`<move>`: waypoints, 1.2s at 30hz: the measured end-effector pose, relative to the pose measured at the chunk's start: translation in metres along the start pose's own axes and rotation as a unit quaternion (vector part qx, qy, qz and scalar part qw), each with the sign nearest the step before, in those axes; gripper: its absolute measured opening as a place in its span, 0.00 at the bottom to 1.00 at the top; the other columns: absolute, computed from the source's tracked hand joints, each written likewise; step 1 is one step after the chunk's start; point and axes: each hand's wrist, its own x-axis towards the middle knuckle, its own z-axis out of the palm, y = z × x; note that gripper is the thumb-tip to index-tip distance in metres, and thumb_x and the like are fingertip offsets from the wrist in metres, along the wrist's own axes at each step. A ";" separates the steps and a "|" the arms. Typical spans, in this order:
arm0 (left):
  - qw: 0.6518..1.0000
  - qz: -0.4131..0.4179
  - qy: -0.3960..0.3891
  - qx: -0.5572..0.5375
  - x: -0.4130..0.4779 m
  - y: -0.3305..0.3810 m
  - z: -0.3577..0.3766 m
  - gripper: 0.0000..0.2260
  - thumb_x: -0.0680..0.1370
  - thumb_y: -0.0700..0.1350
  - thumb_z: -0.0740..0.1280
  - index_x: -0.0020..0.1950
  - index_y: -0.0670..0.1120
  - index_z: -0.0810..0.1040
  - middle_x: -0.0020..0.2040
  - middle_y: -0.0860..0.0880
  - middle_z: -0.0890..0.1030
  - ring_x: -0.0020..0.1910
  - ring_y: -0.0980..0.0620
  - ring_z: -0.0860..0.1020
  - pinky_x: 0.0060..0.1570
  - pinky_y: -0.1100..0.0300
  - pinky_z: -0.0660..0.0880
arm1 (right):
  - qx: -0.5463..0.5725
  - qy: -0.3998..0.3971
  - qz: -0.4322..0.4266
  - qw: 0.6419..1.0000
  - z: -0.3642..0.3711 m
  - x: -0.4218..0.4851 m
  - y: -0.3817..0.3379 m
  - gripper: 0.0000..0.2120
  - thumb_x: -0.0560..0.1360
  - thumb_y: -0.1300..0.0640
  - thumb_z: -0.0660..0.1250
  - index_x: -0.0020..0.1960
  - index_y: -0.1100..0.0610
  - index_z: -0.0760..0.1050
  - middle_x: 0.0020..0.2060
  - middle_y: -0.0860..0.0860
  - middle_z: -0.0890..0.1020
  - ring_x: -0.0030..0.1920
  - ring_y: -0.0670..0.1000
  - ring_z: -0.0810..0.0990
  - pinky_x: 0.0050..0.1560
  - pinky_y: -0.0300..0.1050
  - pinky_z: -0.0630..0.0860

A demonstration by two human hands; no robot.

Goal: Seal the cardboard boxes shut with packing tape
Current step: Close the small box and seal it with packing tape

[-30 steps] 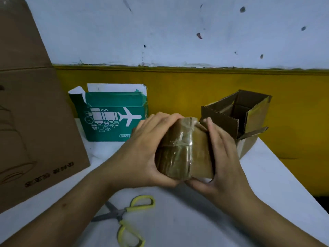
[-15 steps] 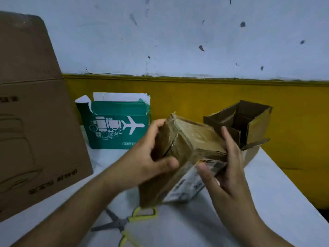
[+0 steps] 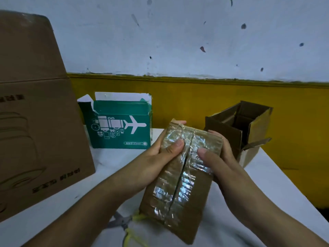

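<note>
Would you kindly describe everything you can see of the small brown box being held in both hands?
The small brown cardboard box is oblong, its flaps closed, with a dark seam running lengthwise under wrinkled, shiny clear tape. It is tilted, its far end raised. The left hand grips its left side and the right hand its right, both thumbs pressing on the taped face. Its near end overlaps the yellow-handled scissors.

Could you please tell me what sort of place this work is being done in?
Probably a makeshift packing corner: a white table against a scuffed white-and-yellow wall, crowded with cardboard boxes, one small taped box held in both hands.
</note>
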 end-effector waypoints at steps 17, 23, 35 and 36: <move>0.962 -0.117 0.075 -0.235 -0.006 -0.023 0.017 0.21 0.74 0.59 0.69 0.60 0.48 0.84 0.58 0.42 0.84 0.56 0.44 0.83 0.60 0.48 0.77 | -0.032 -0.003 -0.026 0.999 0.011 0.003 0.018 0.45 0.67 0.21 0.58 0.78 0.41 0.56 0.74 0.42 0.67 0.74 0.48 0.66 0.74 0.59 0.62; 0.962 -0.100 0.146 -0.206 -0.004 -0.014 0.027 0.21 0.79 0.62 0.60 0.52 0.48 0.85 0.49 0.43 0.87 0.46 0.46 0.86 0.48 0.51 0.81 | 0.101 -0.017 0.046 0.994 0.018 0.001 0.023 0.29 0.73 0.39 0.62 0.72 0.47 0.68 0.63 0.48 0.81 0.62 0.50 0.80 0.61 0.48 0.78; 0.932 0.093 0.141 0.320 -0.018 -0.062 0.002 0.28 0.79 0.69 0.55 0.77 0.69 0.51 0.79 0.69 0.42 0.77 0.65 0.36 0.77 0.54 0.42 | 0.330 0.045 0.274 0.902 -0.010 0.015 0.000 0.17 0.75 0.53 0.64 0.54 0.65 0.81 0.48 0.64 0.84 0.43 0.60 0.85 0.45 0.54 0.83; 0.930 0.101 0.181 0.304 -0.017 -0.062 0.001 0.31 0.77 0.69 0.58 0.78 0.68 0.50 0.79 0.67 0.41 0.77 0.64 0.36 0.76 0.55 0.43 | 0.349 0.038 0.283 0.892 -0.010 0.013 0.002 0.18 0.76 0.53 0.64 0.52 0.66 0.83 0.49 0.65 0.84 0.44 0.62 0.85 0.46 0.57 0.83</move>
